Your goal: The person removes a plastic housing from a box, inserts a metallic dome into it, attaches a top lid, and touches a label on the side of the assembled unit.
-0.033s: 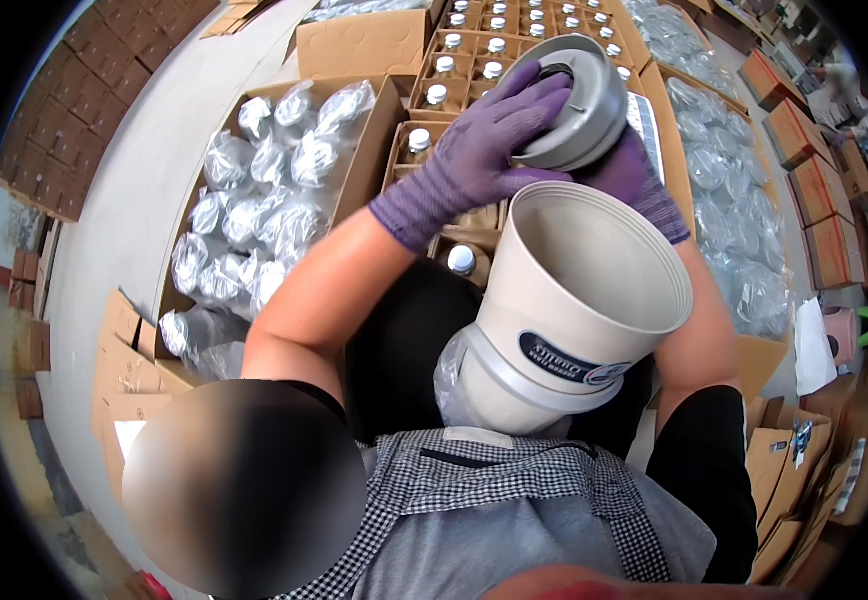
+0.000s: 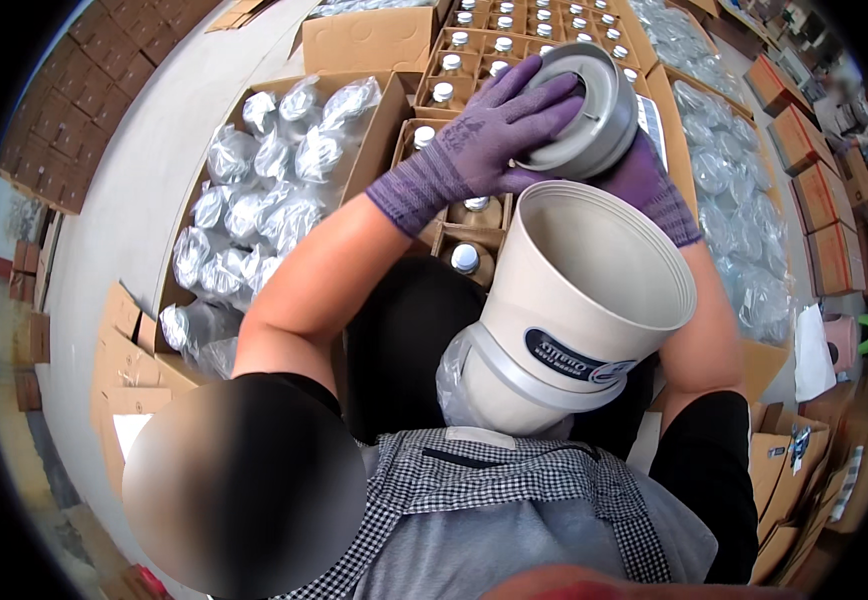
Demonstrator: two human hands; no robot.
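Cream container (image 2: pixel 554 305) sits in front of the torso, tilted, mouth open; support hidden. Grey lid (image 2: pixel 609 115) is off, at 12 o'clock from it. So: parts separate, mouth uncovered, lid not seated; can't judge further. Left hand (image 2: pixel 507 130) grasps the lid, fingers across its face, thumb low by the rim. Right hand (image 2: pixel 644 185) is behind the lid, fingers hidden, grip can't tell. Container looks like smooth plastic, flared, ridged lip, grey band; lid round, stepped. Gloves purple knit, ribbed cuffs. Crinkly clear film (image 2: pixel 451 378) at 8 o'clock; white-capped bottle (image 2: pixel 465 260) at 10; cardboard carton (image 2: pixel 366 150) of film-wrapped items (image 2: pixel 274 215) beyond.
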